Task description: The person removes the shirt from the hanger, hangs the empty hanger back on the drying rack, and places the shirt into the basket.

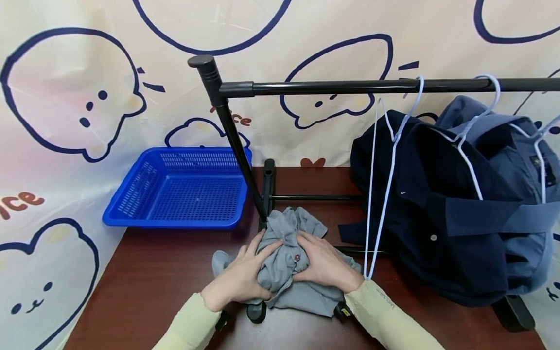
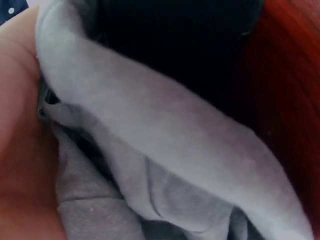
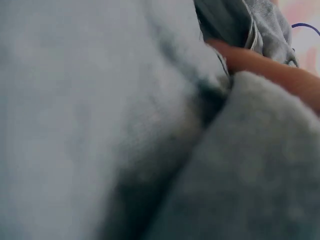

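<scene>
- Blue basket (image 1: 197, 197): back L of table (image 1: 144, 277), against the backdrop (image 1: 48, 194); slotted walls & mesh floor in view.
- Grey garment (image 1: 280, 272): crumpled in a heap on table, front ctr., at foot of the black rack (image 1: 328, 88); dark red button shows near top of heap.
- L hand (image 1: 242, 277): partly spread, thumb & fingers gripping bunched cloth on heap's L side.
- R hand (image 1: 325, 262): ditto on R side, cloth held betw. thumb & fingers; some fingertips hidden in folds.
- R of hands: light-blue hanger (image 1: 395, 139) on rack bar, lower end near R cuff; next to it navy garment (image 1: 420, 189) & blue garment (image 1: 529, 248), also hung.
- L wrist view only: thick rolled fold close up, side of hand along L edge, dark shape behind (can't ID), red-brown tabletop at R.
- R wrist view only: blurry cloth fills most of it; part of a finger tucked betw. folds, upper R.
</scene>
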Demonstrator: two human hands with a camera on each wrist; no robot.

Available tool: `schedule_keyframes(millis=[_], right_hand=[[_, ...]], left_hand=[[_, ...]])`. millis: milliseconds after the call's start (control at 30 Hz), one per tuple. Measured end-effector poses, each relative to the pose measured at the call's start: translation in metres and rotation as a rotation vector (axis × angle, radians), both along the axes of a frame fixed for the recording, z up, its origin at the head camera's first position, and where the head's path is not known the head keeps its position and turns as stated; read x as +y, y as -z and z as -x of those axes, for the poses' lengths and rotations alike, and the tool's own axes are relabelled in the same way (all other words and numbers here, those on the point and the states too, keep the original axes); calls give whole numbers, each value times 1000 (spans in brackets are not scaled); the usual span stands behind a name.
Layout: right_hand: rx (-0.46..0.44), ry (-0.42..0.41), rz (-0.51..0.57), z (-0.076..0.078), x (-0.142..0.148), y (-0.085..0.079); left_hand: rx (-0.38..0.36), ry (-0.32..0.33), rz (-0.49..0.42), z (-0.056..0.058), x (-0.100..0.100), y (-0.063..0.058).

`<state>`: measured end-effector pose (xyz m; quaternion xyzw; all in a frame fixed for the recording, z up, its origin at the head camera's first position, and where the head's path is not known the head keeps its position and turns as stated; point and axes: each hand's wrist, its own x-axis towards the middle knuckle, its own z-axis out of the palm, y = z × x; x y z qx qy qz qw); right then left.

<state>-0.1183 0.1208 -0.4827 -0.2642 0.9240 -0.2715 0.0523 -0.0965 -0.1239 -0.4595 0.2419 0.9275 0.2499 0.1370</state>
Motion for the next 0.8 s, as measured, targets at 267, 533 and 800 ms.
schedule_keyframes(millis=[267, 533, 800], right_hand=[[127, 22, 259, 1, -2, 15], [148, 51, 487, -7, -2, -1], [51, -34, 605, -11, -16, -37]], left_hand=[[121, 0, -25, -4, -4, 0], [291, 64, -184, -2, -10, -12], [408, 8, -395, 6, -26, -37]])
